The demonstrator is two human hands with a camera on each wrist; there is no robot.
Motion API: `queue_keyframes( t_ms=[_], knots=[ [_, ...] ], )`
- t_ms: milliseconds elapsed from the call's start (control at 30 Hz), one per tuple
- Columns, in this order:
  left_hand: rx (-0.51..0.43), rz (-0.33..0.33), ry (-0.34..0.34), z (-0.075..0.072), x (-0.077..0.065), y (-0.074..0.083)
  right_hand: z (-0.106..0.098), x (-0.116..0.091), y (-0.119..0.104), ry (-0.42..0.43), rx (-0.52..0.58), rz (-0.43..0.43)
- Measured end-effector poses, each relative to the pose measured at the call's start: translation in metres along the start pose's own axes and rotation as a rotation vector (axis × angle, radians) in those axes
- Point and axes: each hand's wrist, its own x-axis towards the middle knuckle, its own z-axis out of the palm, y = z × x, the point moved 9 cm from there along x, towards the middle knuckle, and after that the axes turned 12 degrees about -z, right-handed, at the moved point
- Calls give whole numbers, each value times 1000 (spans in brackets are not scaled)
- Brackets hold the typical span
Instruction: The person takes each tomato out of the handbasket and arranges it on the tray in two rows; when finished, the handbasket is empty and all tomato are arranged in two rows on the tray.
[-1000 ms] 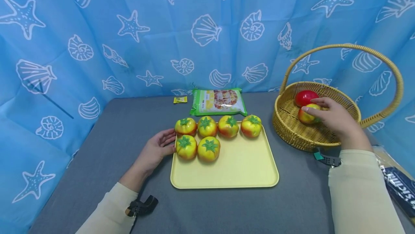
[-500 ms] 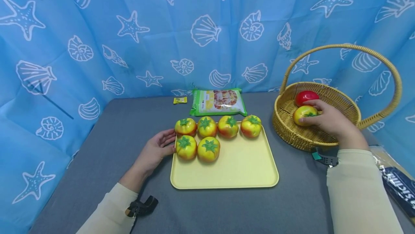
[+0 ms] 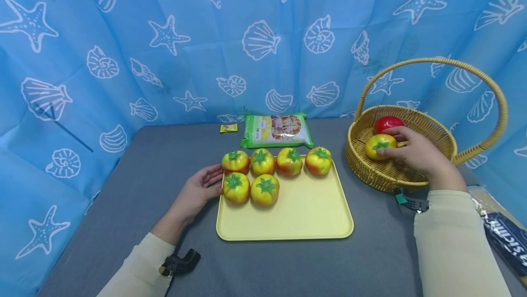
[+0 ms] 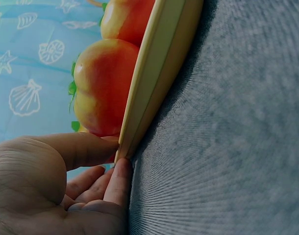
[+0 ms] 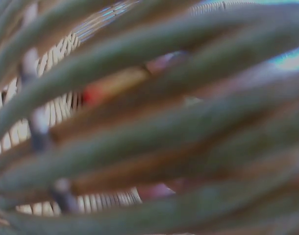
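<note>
My left hand (image 3: pixel 199 189) is at the left edge of a pale yellow tray (image 3: pixel 309 210). In the left wrist view its thumb and a fingertip pinch the tray's rim (image 4: pixel 144 78). Several yellow-red toy tomatoes (image 3: pixel 265 190) with green star-shaped tops stand on the tray, in a back row and a front pair. Inside the wicker basket (image 3: pixel 370 175), my right hand (image 3: pixel 420 153) grips another toy tomato (image 3: pixel 375 147) between thumb and fingers. Behind it lies a smooth, glossy red object (image 3: pixel 388 123). Blurred basket strands cover most of the right wrist view.
The basket's tall handle (image 3: pixel 503 105) arches over its right side. A green-and-white food packet (image 3: pixel 277 130) and a small yellow sachet (image 3: pixel 228 128) lie at the back. Dark packaging (image 3: pixel 506 237) is beside the right sleeve. A blue shell-print curtain (image 3: pixel 230 50) hangs behind the grey table.
My right hand has turned the toy tomato so its green top shows, and has shifted it slightly left within the basket. My left hand and the tray have stayed put.
</note>
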Motion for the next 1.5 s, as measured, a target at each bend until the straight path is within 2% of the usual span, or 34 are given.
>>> queue_keyframes(
  t_ms=[200, 433, 667, 933, 1233, 1500],
  knots=[
    [-1, -3, 1, 0, 0, 0, 2, 1, -2, -2, 40, -26],
    [-3, -14, 7, 0, 0, 0, -4, 1, -4, 128, 180, -91],
    [-1, -20, 16, 1, -1, 1, -12, -3, -9, 233, 306, -94],
    [4, -22, 16, 0, -1, 0, -13, -3, -39, 235, 350, -153],
    [3, -11, 21, 0, 0, -1, -4, 0, -68, 196, 377, -202],
    [7, -14, 20, -2, 2, -2, 1, 1, -95, 201, 408, -251]
  ],
)
